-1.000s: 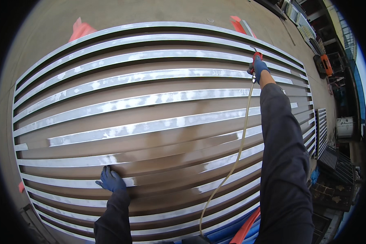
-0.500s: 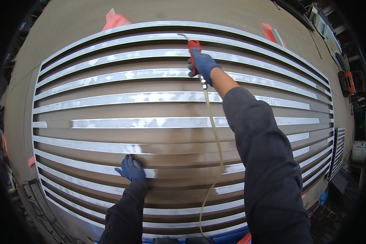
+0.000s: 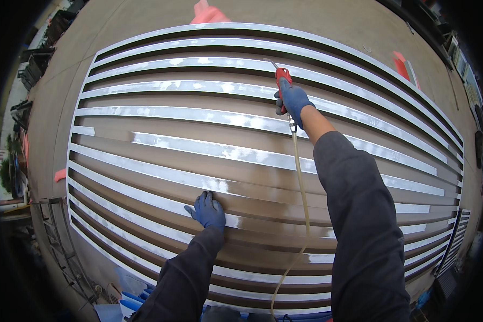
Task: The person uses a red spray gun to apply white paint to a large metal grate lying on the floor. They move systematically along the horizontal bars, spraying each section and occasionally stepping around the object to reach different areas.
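Observation:
A large louvred panel with long whitish-grey slats lies flat in front of me, brownish in parts with patchy white areas. My right hand, in a blue glove, grips a red air blow gun whose thin nozzle points at the far slats. A pale yellowish hose runs from a metal fitting at its base back toward my body. My left hand, also gloved in blue, rests on a nearer slat left of the hose, fingers spread and holding nothing. Any air flow is not visible.
Pink sheeting lies beyond the far edge, and a red strip sits at the far right. A dark metal frame stands left. Blue material is at the lower left. A smaller slatted panel lies to the right.
The view has turned, so the panel appears shifted right and tilted. My right hand has brought the blow gun nearer by about one slat. The left hand stays at about the same place.

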{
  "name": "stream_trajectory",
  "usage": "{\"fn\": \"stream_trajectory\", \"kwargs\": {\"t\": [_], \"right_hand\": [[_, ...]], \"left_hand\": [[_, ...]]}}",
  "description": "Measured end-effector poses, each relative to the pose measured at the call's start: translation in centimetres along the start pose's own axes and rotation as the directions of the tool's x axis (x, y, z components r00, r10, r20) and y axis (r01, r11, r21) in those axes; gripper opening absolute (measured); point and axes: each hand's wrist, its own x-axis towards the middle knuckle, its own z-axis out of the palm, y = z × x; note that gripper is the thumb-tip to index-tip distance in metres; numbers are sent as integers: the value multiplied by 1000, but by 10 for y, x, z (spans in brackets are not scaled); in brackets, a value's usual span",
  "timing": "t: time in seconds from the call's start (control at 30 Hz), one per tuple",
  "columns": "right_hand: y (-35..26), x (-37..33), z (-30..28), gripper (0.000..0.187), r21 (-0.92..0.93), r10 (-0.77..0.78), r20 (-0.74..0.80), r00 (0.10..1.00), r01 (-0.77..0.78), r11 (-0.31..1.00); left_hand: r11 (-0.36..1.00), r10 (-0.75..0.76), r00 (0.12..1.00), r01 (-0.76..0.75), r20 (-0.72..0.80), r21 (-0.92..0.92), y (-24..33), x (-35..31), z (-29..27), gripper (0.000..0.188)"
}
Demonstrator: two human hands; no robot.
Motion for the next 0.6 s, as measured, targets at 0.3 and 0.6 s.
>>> {"fn": "stream_trajectory", "kwargs": {"t": [0.3, 0.6], "right_hand": [[-17, 9, 78, 63, 173, 99, 20, 995, -101, 980], [-45, -35, 161, 64, 223, 220, 91, 971, -235, 946]], "left_hand": [[999, -21, 999, 23, 42, -49, -9, 2, -7, 36], [995, -45, 998, 49, 39, -83, -17, 6, -6, 39]]}}
